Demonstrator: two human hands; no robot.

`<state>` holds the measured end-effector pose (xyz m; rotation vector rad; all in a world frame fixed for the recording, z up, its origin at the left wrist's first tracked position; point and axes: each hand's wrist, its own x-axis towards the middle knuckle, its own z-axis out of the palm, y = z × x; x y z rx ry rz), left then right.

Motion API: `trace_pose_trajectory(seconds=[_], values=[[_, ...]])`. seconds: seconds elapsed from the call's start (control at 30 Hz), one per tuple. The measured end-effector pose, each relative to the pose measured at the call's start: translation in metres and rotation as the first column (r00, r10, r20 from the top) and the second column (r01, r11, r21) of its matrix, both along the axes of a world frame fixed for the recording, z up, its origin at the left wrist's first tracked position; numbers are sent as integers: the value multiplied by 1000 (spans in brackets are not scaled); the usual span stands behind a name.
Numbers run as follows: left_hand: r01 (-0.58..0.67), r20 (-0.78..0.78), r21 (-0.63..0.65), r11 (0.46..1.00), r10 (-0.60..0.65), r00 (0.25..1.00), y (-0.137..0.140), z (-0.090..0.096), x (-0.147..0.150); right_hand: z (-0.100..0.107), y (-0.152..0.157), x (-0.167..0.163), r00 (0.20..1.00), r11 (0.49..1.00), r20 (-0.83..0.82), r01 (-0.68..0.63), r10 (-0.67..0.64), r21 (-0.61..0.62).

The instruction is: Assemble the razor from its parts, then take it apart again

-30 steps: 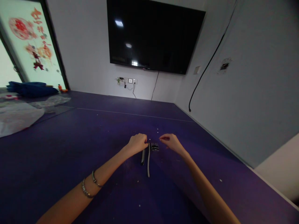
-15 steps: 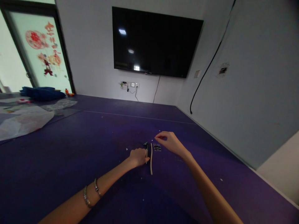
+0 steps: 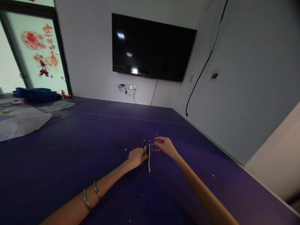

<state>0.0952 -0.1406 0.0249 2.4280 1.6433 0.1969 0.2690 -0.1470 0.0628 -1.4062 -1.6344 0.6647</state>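
Note:
My left hand (image 3: 137, 157) is closed around the handle of a dark razor (image 3: 145, 147), whose crosswise head stands up beyond my fingers. Just right of it, a thin off-white cord-like strip (image 3: 149, 159) lies lengthwise on the purple surface. Beside the strip is a small clear case (image 3: 154, 147) with dark pieces in it that look like razor blade heads. My right hand (image 3: 166, 147) is at the right edge of this case, fingers apart and curved over it. Whether the fingertips touch the case is hard to tell.
The purple surface (image 3: 98, 140) carries scattered white bits. Clear plastic sheeting (image 3: 28, 123) and a folded blue cloth (image 3: 37, 94) lie at the far left. A black cable (image 3: 199, 79) hangs along the right wall. A television (image 3: 152, 47) is mounted on the back wall.
My right hand has come down and closer to the clear case, its pinched fingers now spread. The left hand keeps hold of the razor. The whole view has shifted slightly.

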Motion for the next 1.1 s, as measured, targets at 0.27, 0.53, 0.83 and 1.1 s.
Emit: trace_pose_trajectory(seconds=[0.27, 0.53, 0.83, 1.1], values=[[10, 68, 114, 993, -17, 998, -14, 14, 14, -26, 0, -18, 707, 932, -689, -118, -163, -342], [89, 48, 188, 978, -99, 994, -26, 18, 33, -36, -2, -11, 760, 943, -621, -33, -192, -331], [130, -13, 139, 982, -130, 991, -20, 10, 23, -33, 0, 92, 899, 913, -279, 240, -337, -329], [94, -76, 72, 993, -89, 993, -13, -2, 16, -36, -13, 183, 868, 838, 266, 484, -420, -253]])
